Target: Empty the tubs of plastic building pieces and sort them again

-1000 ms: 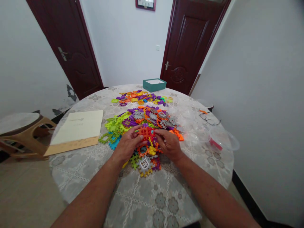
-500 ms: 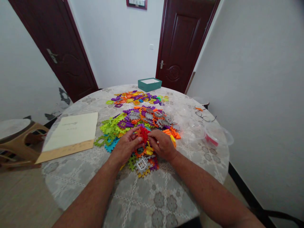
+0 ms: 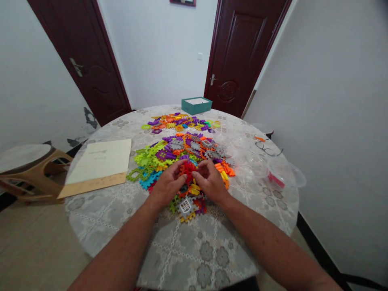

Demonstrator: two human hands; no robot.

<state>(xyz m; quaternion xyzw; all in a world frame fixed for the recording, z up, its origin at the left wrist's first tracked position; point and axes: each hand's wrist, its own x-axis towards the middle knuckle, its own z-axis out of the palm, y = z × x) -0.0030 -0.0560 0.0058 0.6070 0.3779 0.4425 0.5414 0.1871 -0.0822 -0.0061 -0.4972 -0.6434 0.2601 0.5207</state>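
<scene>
Red plastic building pieces [image 3: 189, 169] are held up between both hands, over the near side of a mixed pile. My left hand [image 3: 169, 182] grips them from the left, thumb in front and fingers behind. From the right, my right hand [image 3: 210, 180] pinches their other side with thumb and fingers. How the red pieces join is too small to tell. Below the hands lie a grey window piece [image 3: 186, 206] and yellow pieces [image 3: 195, 189]. Lime-green pieces [image 3: 148, 159] spread left of the pile, and grey gear-edged pieces [image 3: 195, 146] lie on top behind.
A second heap of colourful pieces [image 3: 178, 122] lies farther back, before a teal box [image 3: 196, 106]. At left is a sheet of paper [image 3: 101, 159] on brown card. Clear plastic containers [image 3: 257, 166] and eyeglasses [image 3: 268, 150] sit at right on the round table [image 3: 182, 250].
The red pieces have been turned between my hands, so the flat orange-red grid face seen first no longer faces me. My right fingers have shifted on them. The camera view swayed slightly.
</scene>
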